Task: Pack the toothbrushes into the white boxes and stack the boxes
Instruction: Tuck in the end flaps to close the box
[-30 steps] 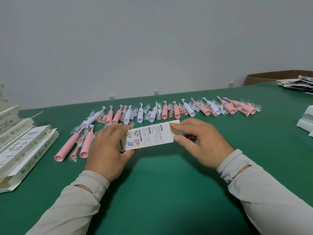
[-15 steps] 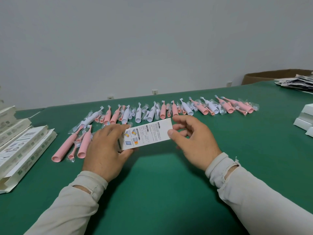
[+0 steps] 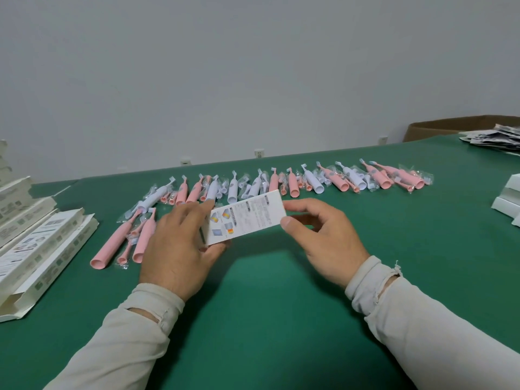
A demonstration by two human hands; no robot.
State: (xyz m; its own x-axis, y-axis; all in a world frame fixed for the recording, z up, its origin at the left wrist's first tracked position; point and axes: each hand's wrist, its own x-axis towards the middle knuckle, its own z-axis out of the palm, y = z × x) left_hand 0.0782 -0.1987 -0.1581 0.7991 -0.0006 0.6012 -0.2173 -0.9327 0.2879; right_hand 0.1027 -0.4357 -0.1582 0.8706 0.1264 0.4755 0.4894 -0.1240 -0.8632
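- Your left hand (image 3: 180, 246) grips the near end of a white box (image 3: 246, 218), fingers curled over its top edge and thumb tucked under its lower corner.
- Your right hand (image 3: 323, 240) pinches the box's far end, thumb (image 3: 289, 222) pressed on the printed face and the other fingers curved behind the end.
- The box is held between both hands just above the green table (image 3: 267, 305), tilted so its right end sits higher, with small coloured pictures and text on the face turned toward you.
- Pale sleeves cover both forearms; the right cuff (image 3: 374, 280) is frayed.
- Just beyond the box, a row of toothbrushes (image 3: 292, 181) in clear wrappers, pink and white, runs across the table from left to right.
- Two larger pink toothbrushes (image 3: 121, 240) lie near your left hand, handles toward you.
- At the left edge, opened white boxes (image 3: 36, 249) lie side by side with flaps open.
- At the right edge, more white boxes (image 3: 509, 198) sit stacked, partly cut off.
- At the far right, a pile of printed leaflets (image 3: 492, 139) rests on the table in front of a brown carton (image 3: 450, 128).
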